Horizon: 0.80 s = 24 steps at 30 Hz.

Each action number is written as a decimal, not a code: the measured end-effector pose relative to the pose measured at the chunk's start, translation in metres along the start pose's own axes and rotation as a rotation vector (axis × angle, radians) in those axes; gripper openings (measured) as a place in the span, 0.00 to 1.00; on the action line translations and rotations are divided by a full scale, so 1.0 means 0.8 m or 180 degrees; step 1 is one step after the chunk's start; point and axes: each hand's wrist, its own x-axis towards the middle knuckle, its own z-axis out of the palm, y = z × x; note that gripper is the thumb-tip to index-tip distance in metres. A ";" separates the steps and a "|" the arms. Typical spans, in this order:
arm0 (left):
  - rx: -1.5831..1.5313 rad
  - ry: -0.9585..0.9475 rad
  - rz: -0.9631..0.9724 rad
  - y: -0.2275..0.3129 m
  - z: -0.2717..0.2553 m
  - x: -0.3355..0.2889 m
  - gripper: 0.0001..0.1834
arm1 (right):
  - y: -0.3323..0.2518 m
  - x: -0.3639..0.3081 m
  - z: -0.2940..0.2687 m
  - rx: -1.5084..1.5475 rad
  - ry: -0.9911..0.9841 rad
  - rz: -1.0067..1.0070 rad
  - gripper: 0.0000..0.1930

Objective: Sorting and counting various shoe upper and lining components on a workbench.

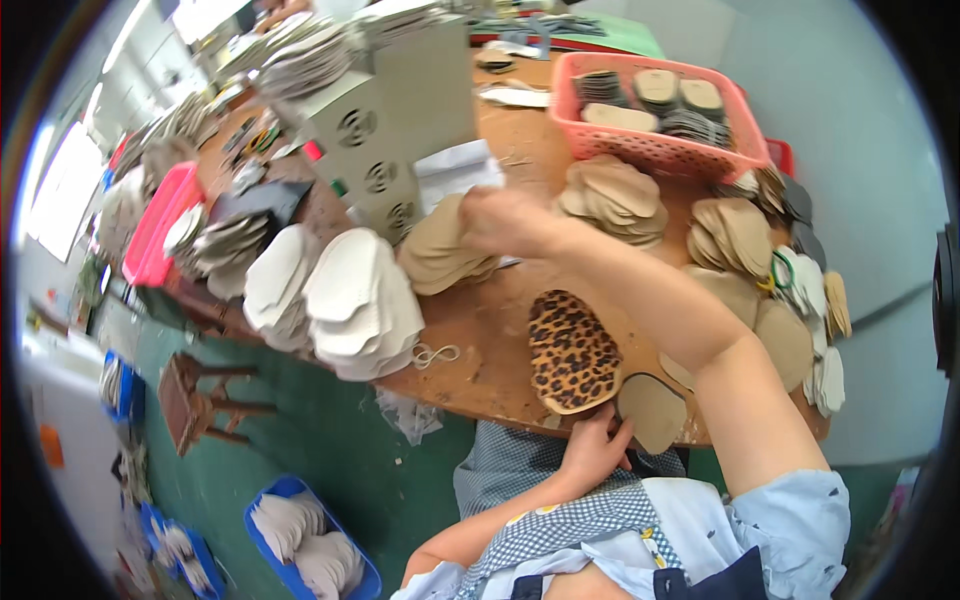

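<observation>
My right hand (503, 222) reaches across the table, its fingers curled in at the upper edge of a fanned stack of tan insole pieces (440, 258). The fingertips are partly hidden there. At the table's front edge, my left hand (597, 445) has its fingers bent together between a leopard-print insole piece (572, 352) and a single tan insole piece (655, 415) with a dark rim. It touches the ends of both pieces; I cannot tell which one it grips. The leopard-print piece lies flat, patterned side up.
White piece stacks (358, 305) stand left of the tan stack, beside a grey cabinet (375, 150). More tan stacks (612, 200) lie at the right. A pink basket (665, 155) of insoles sits at the back right. A wooden stool (205, 400) and a blue bin (310, 540) stand on the floor.
</observation>
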 end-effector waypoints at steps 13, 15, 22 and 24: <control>-0.0029 -0.0060 -0.0174 0.007 0.006 0.001 0.13 | 0.014 0.006 0.078 -0.1752 0.0958 -0.1141 0.06; -0.0005 0.0002 -0.0140 0.003 0.002 0.000 0.12 | 0.004 0.010 0.070 -0.1426 0.0726 -0.0923 0.07; -0.0073 0.0039 -0.0197 -0.003 0.001 0.001 0.12 | 0.019 0.014 0.031 0.0335 0.1032 0.0337 0.09; -0.0120 0.0136 -0.0273 0.000 -0.001 -0.003 0.13 | 0.015 0.007 0.004 0.0753 0.1255 0.0696 0.12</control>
